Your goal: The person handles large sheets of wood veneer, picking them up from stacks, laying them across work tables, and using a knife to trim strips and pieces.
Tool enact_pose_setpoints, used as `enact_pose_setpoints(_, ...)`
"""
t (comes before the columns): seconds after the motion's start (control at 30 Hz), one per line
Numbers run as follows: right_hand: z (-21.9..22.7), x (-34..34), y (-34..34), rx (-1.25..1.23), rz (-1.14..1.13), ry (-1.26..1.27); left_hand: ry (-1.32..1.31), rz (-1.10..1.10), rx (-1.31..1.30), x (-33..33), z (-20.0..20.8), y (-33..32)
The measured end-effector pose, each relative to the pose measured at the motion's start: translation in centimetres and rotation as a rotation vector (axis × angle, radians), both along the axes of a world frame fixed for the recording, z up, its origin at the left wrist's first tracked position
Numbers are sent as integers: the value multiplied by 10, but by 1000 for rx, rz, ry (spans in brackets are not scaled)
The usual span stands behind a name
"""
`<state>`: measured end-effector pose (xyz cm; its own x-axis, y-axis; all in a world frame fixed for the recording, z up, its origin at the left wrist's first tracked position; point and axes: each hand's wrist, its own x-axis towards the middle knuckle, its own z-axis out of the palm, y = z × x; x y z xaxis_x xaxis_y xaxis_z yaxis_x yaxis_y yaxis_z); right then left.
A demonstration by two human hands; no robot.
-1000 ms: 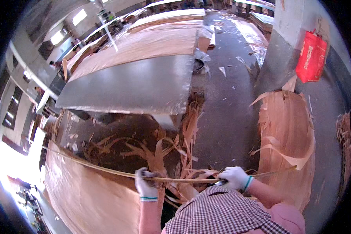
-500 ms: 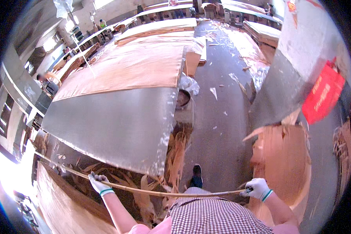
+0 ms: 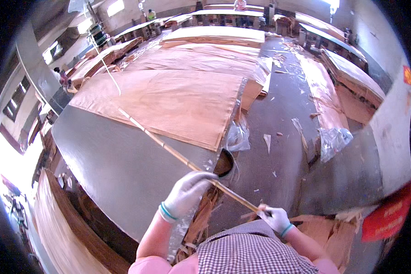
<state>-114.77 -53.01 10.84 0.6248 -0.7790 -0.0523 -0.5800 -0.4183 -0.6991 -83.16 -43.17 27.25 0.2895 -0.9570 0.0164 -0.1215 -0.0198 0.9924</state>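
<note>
Both my hands, in white gloves with green cuffs, hold a long thin bamboo pole [image 3: 166,147]. My right hand [image 3: 275,220] is closed round its near end, just in front of my checked apron [image 3: 246,251]. Further up the pole, my left hand [image 3: 185,194] grips it with the fingers laid over it. From there the pole slants forward and left above a grey smooth tabletop [image 3: 118,148]. Its far tip reaches over the edge of a thin orange-brown wood veneer sheet [image 3: 164,98], which covers the far part of the table. Whether the tip touches the sheet I cannot tell.
By the table's right edge are a dark round pan [image 3: 224,163] and a clear plastic bag [image 3: 238,137]. Veneer scraps litter the floor aisle [image 3: 278,150]. A veneer stack [image 3: 71,223] stands at left. A red bag [image 3: 390,212] hangs at right. People work at far tables.
The pole has swung from lying crosswise before me to pointing forward over the table. My left hand has moved right and forward; my right hand has shifted slightly left. The view has turned.
</note>
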Motion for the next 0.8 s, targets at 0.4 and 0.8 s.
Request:
enact_pose_setpoints(0.4,-22,116,-298,1425,265,-210,783,124,-1311,-168,129,-250)
enact_pose_setpoints(0.8,-25,95,-456,1269,275,64,266,795,-174,50,8,-233)
